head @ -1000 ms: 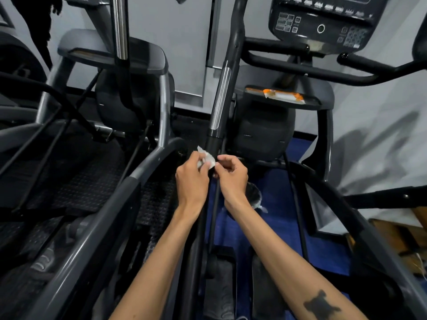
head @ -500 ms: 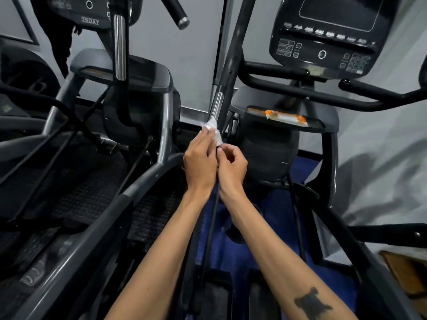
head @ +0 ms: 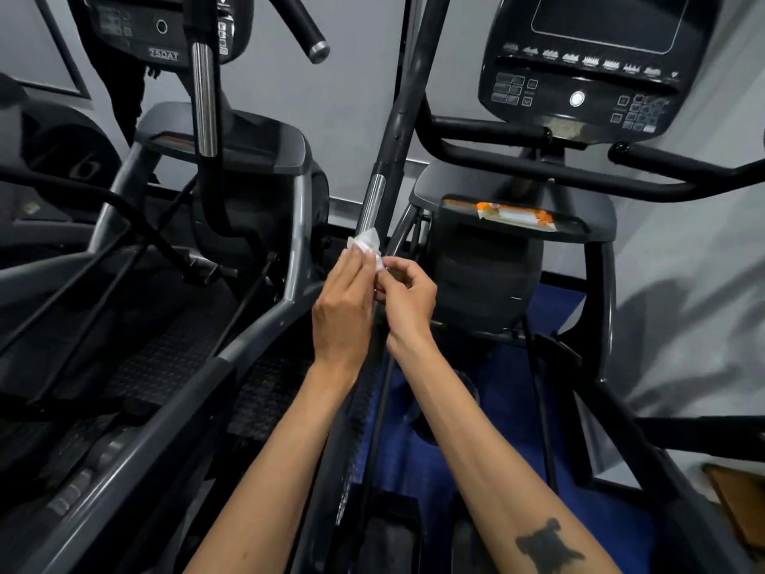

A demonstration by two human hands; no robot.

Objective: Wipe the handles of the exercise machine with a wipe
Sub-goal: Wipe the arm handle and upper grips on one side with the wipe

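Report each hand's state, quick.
Left hand: holding the small white crumpled wipe.
Right hand: fingers curled, pinching the same wipe's lower edge.

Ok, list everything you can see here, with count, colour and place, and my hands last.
white crumpled wipe: one, against the handle pole, centre.
black handle pole with chrome sleeve: one, centre.
black console with dark screen: one, upper right.
orange-and-white packet: one, on the tray under the console.
neighbouring grey machine: one, left.
blue floor: lower centre.
left hand: holds the wipe.
right hand: pinches the wipe.
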